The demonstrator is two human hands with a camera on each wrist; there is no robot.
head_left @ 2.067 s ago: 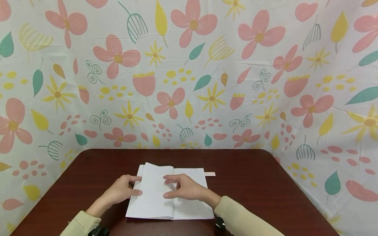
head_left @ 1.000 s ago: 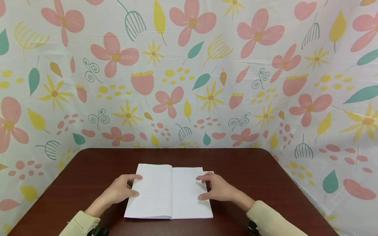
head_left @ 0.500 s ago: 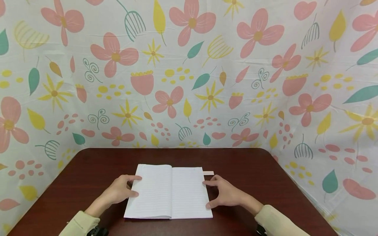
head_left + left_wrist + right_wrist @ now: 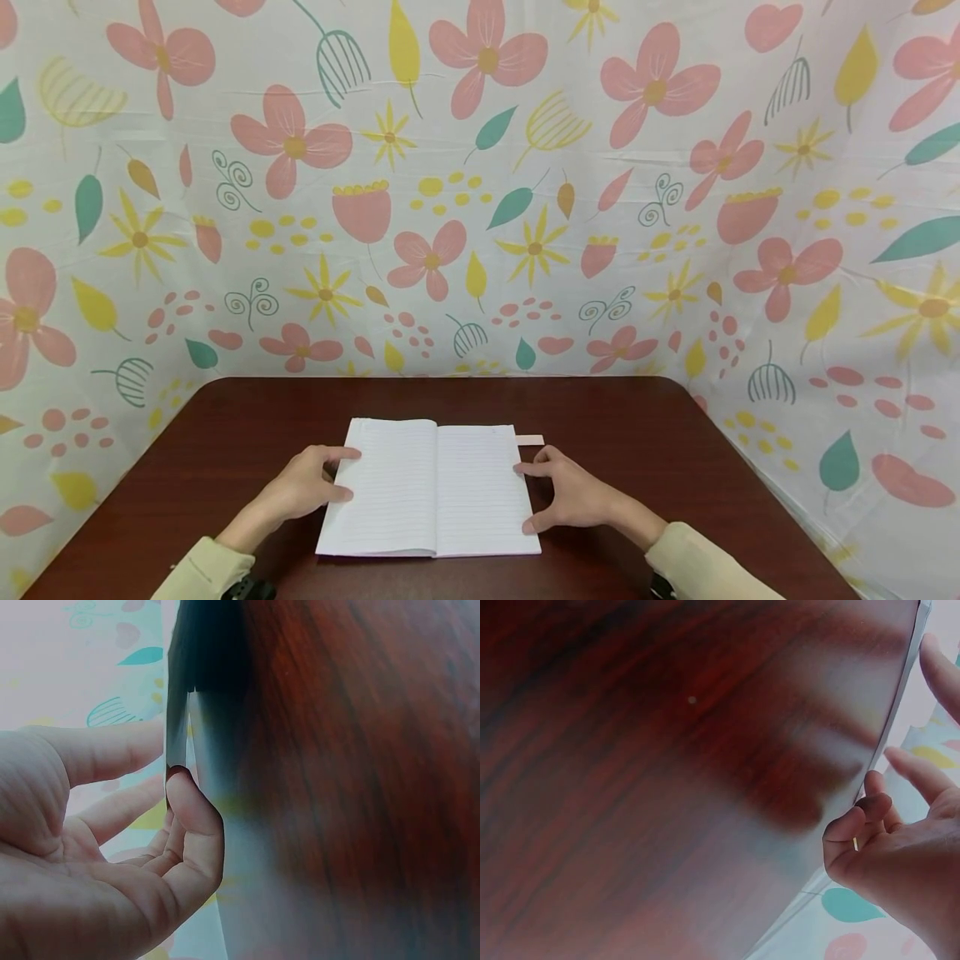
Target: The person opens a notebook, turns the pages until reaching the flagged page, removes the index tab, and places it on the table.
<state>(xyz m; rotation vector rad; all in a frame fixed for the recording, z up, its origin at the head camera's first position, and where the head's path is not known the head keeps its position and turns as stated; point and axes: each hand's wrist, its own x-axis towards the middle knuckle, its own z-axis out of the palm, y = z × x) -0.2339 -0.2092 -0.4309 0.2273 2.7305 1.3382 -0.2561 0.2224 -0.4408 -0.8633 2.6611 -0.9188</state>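
Observation:
An open notebook (image 4: 474, 492) with white ruled pages lies on the dark wooden table. My left hand (image 4: 303, 482) holds its left edge, with thumb and index finger over the page. In the left wrist view, the other fingers of the left hand (image 4: 142, 840) curl at the underside of the raised page edge (image 4: 178, 712). At the right edge of the notebook is my right hand (image 4: 573, 492), its index fingertip and thumb tip spread apart along the edge. The right wrist view has the right hand (image 4: 907, 817) beside the thin notebook edge (image 4: 900, 697), other fingers loosely bent.
A pale pink strip (image 4: 529, 440) sticks out past the upper right edge of the notebook. The brown table (image 4: 247, 417) has rounded far corners. Behind it hangs a white cloth (image 4: 442, 333) printed with flowers and leaves.
My right hand has moved right, off the left-hand page and across to the notebook's right edge. The lifted leaf now lies flat on the left. My left hand has stayed at the left edge.

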